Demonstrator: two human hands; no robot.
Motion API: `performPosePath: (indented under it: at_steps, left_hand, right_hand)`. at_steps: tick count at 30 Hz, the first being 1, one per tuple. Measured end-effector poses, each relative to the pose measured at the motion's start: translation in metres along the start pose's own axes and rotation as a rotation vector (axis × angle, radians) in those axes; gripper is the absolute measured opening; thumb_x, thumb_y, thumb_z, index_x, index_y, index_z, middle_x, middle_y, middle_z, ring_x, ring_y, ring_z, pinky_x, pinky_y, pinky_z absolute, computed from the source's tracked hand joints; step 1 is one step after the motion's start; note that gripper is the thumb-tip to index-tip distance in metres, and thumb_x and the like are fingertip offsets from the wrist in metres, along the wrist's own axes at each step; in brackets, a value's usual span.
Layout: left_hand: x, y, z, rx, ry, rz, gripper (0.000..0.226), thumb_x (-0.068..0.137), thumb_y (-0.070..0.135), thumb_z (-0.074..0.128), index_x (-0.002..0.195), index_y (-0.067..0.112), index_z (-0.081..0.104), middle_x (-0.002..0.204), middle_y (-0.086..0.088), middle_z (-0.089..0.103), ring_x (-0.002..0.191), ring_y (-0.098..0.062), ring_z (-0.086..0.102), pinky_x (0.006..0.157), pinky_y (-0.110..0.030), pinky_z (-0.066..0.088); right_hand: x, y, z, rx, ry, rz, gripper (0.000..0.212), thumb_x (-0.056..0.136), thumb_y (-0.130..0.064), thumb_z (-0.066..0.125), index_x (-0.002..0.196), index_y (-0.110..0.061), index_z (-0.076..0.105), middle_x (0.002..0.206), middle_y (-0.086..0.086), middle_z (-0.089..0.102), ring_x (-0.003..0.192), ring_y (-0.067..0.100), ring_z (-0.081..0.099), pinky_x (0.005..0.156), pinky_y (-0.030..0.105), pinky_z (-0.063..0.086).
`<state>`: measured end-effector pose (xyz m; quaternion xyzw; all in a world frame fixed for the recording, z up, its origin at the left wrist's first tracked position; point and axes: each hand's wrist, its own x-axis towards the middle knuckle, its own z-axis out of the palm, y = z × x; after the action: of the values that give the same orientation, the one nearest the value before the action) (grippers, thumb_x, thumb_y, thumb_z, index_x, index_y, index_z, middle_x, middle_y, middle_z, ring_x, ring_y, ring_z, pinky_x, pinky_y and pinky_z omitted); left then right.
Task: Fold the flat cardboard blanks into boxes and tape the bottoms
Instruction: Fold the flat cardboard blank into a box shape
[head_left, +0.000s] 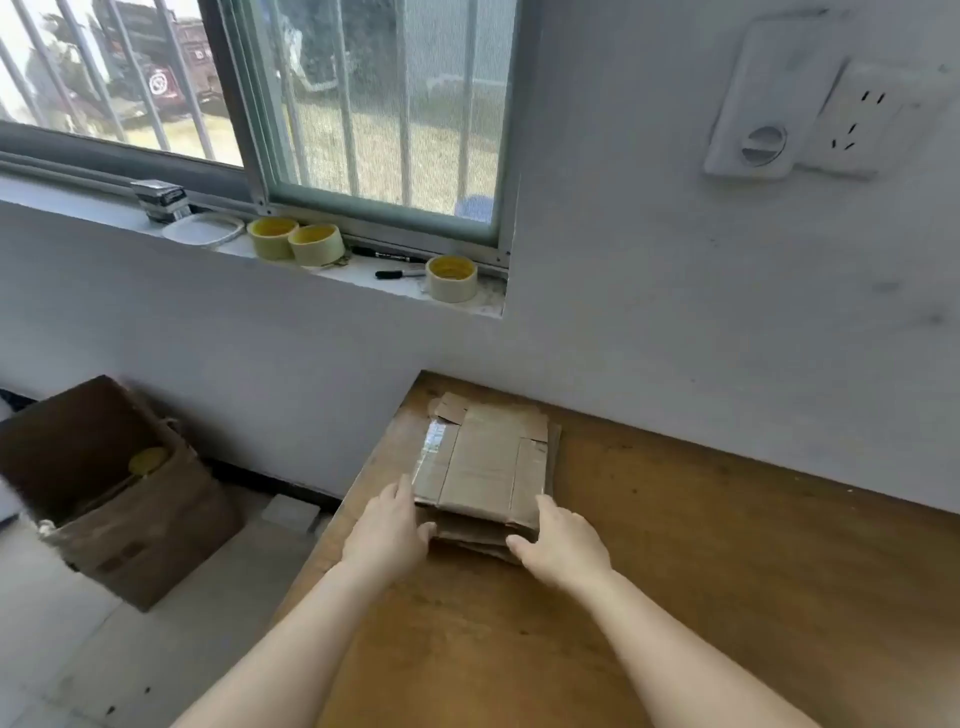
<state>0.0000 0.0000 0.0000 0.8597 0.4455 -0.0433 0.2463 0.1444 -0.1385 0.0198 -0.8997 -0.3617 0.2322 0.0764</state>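
The stack (483, 467) of flat blanks lies at the far left corner of the worktop (675, 571), close to the wall. My left grip (387, 535) is closed round its near-left corner, fingers up the side and thumb on the near edge. My right grip (563, 545) clasps the near-right corner the same way.

The near edges fan apart in uneven layers, so my thumbs may catch two or three blanks instead of one, or drag the lower ones out of line. I cannot tell how many I hold.

A strip of old tape (434, 441) shines along the top blank's left flap. I judge it could bind that flap and tear the card when I open it.

The stack sits near the worktop's left edge, so a sideways pull could tip blanks to the floor by the carton (119, 493).

The tape rolls (451, 278) stand on the sill, well apart, so taping means letting go of a folded box, which could spring open.
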Motion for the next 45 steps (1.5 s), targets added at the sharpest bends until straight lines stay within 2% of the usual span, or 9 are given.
performPosePath:
  at_steps: [9, 16, 19, 22, 25, 29, 33, 42, 45]
  left_hand:
    - [0.032, -0.004, -0.002, -0.567, 0.122, -0.176, 0.028, 0.096, 0.033, 0.054, 0.106, 0.008, 0.061, 0.098, -0.001, 0.064, 0.1, -0.027, 0.06, 0.081, -0.038, 0.048]
    - [0.029, 0.008, 0.003, -1.118, 0.043, -0.35, 0.032, 0.085, -0.008, 0.057, 0.111, 0.008, 0.052, 0.109, -0.012, 0.062, 0.094, -0.028, 0.063, 0.081, -0.042, 0.056]
    - [0.008, 0.023, 0.002, -1.321, 0.047, -0.352, 0.034, 0.086, -0.017, 0.049, 0.112, 0.006, 0.048, 0.1, -0.009, 0.061, 0.093, -0.028, 0.063, 0.068, -0.033, 0.055]
    - [-0.016, 0.037, 0.008, -1.464, 0.072, -0.371, 0.037, 0.088, -0.019, 0.044, 0.116, 0.005, 0.048, 0.107, -0.012, 0.061, 0.098, -0.028, 0.062, 0.074, -0.035, 0.055]
    - [-0.043, 0.057, 0.017, -1.502, 0.084, -0.362, 0.042, 0.088, -0.018, 0.041, 0.121, 0.006, 0.05, 0.111, -0.012, 0.06, 0.092, -0.024, 0.061, 0.077, -0.037, 0.055]
    - [-0.082, 0.094, 0.039, -1.541, 0.078, -0.331, 0.037, 0.09, -0.012, 0.045, 0.117, 0.009, 0.057, 0.102, -0.013, 0.062, 0.073, -0.021, 0.057, 0.063, -0.032, 0.05]
    - [-0.121, 0.137, 0.07, -1.522, 0.118, -0.33, 0.027, 0.094, -0.003, 0.049, 0.114, 0.011, 0.058, 0.091, -0.006, 0.064, 0.068, -0.017, 0.054, 0.065, -0.033, 0.047]
    - [-0.223, 0.241, 0.134, -1.484, 0.128, -0.275, 0.022, 0.095, -0.001, 0.051, 0.107, 0.016, 0.056, 0.106, -0.009, 0.064, 0.084, -0.023, 0.062, 0.064, -0.032, 0.05]
    - [-0.25, 0.265, 0.14, -1.455, 0.094, -0.234, 0.023, 0.095, -0.001, 0.05, 0.103, 0.02, 0.054, 0.105, -0.006, 0.062, 0.089, -0.023, 0.063, 0.066, -0.032, 0.052]
  right_hand:
    - [0.026, -0.012, 0.017, 0.586, 0.138, 0.352, 0.056, 0.097, -0.044, 0.048, 0.143, -0.011, 0.042, 0.142, 0.006, 0.05, 0.126, 0.026, 0.05, 0.102, 0.038, 0.043]
    - [0.013, -0.008, 0.015, 0.878, 0.265, 0.367, 0.028, 0.091, -0.014, 0.062, 0.118, -0.017, 0.055, 0.102, -0.002, 0.063, 0.091, 0.017, 0.061, 0.077, 0.033, 0.051]
    - [-0.003, 0.003, 0.016, 1.03, 0.273, 0.376, 0.028, 0.089, -0.005, 0.061, 0.109, -0.022, 0.052, 0.105, 0.0, 0.064, 0.091, 0.017, 0.063, 0.084, 0.041, 0.056]
    - [-0.025, 0.02, 0.013, 1.142, 0.29, 0.363, 0.033, 0.091, -0.009, 0.061, 0.12, -0.018, 0.048, 0.114, 0.002, 0.061, 0.094, 0.019, 0.064, 0.078, 0.035, 0.057]
    - [-0.048, 0.039, 0.008, 1.206, 0.34, 0.347, 0.032, 0.095, -0.025, 0.061, 0.123, -0.019, 0.048, 0.117, -0.001, 0.059, 0.1, 0.018, 0.061, 0.074, 0.03, 0.053]
    - [-0.079, 0.076, -0.001, 1.17, 0.353, 0.313, 0.054, 0.097, -0.033, 0.055, 0.145, -0.012, 0.04, 0.142, 0.003, 0.05, 0.129, 0.022, 0.048, 0.107, 0.039, 0.042]
    - [-0.116, 0.13, -0.015, 1.156, 0.364, 0.267, 0.058, 0.099, -0.026, 0.054, 0.149, -0.007, 0.032, 0.149, 0.006, 0.042, 0.138, 0.023, 0.038, 0.109, 0.032, 0.032]
    - [-0.2, 0.253, -0.038, 1.129, 0.422, 0.285, 0.046, 0.098, -0.024, 0.054, 0.141, -0.009, 0.045, 0.133, 0.0, 0.056, 0.118, 0.017, 0.054, 0.104, 0.036, 0.043]
    - [-0.226, 0.28, -0.044, 1.14, 0.468, 0.288, 0.021, 0.099, -0.018, 0.053, 0.119, -0.018, 0.056, 0.117, 0.0, 0.065, 0.099, 0.012, 0.061, 0.09, 0.031, 0.05]
